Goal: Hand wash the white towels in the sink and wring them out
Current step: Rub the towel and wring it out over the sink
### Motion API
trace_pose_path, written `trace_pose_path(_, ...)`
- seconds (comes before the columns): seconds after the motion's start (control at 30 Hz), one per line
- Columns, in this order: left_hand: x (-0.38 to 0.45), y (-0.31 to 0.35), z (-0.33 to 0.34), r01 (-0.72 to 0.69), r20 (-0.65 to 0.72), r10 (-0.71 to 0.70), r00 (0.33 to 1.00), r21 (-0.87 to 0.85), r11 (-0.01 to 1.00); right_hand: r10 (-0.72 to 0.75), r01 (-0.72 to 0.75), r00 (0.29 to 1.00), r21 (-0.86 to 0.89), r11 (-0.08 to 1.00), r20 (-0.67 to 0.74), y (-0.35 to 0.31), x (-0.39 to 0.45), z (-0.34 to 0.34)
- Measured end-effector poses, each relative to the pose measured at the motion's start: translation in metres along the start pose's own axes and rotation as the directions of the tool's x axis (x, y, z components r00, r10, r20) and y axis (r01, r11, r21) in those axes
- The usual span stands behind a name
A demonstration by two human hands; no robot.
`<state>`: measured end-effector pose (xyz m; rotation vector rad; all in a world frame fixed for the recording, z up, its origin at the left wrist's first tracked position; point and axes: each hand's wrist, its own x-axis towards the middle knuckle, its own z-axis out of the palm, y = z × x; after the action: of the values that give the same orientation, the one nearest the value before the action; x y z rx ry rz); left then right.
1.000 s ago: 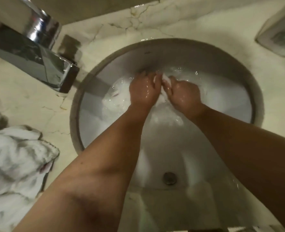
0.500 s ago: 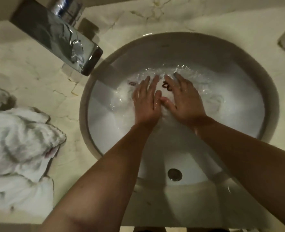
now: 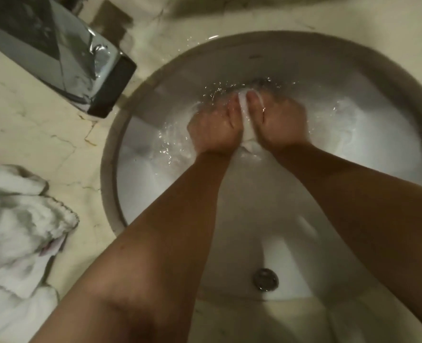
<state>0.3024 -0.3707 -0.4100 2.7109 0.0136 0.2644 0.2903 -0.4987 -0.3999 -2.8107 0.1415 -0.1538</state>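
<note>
A white towel (image 3: 246, 125) lies soaked in the water at the far side of the round white sink (image 3: 291, 53). My left hand (image 3: 215, 127) and my right hand (image 3: 279, 122) sit side by side in the water, each gripping a bunch of the towel, with a fold of cloth squeezed up between them. More of the towel spreads under the water to the right (image 3: 348, 120); its outline is blurred. Splashes ring both hands.
A chrome faucet (image 3: 64, 60) juts over the sink's upper left rim. Other white towels (image 3: 17, 233) lie heaped on the marble counter (image 3: 44, 139) at the left. The drain (image 3: 265, 279) shows near the sink's front.
Half a second ago both hands lay flat with straight fingers on the towel; now their fingers are curled round it and bunch it together. The camera has moved closer.
</note>
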Motion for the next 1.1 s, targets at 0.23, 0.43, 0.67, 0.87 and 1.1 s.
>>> trace_pose_path(0.23, -0.005, -0.006, -0.026, 0.04, 0.349, 0.023, 0.937, -0.171, 0.984, -0.041, 0.031, 0.992, 0.081, 0.996, 0.118, -0.003, -0.018, -0.016)
trace_pose_path(0.43, -0.019, -0.02, -0.059, 0.267, 0.407, -0.086, 0.91, -0.414, 0.87, -0.125, 0.096, 0.972, 0.147, 0.984, 0.2, -0.013, -0.05, -0.049)
trace_pose_path(0.67, -0.019, -0.017, -0.093, 0.14, 0.646, 0.012, 0.763, -0.183, 0.973, 0.206, -0.305, 0.919, 0.275, 0.912, 0.335, -0.012, -0.06, -0.074)
trace_pose_path(0.87, -0.024, -0.021, -0.112, 0.139, 0.732, 0.096, 0.674, -0.254, 0.957, 0.028, -0.127, 0.831, 0.14, 0.982, 0.556, -0.002, -0.059, -0.08)
trace_pose_path(1.1, -0.034, -0.019, -0.118, 0.136, 0.735, 0.12, 0.667, -0.279, 0.951, 0.025, -0.031, 0.866, 0.005, 1.0, 0.5, 0.005, -0.07, -0.093)
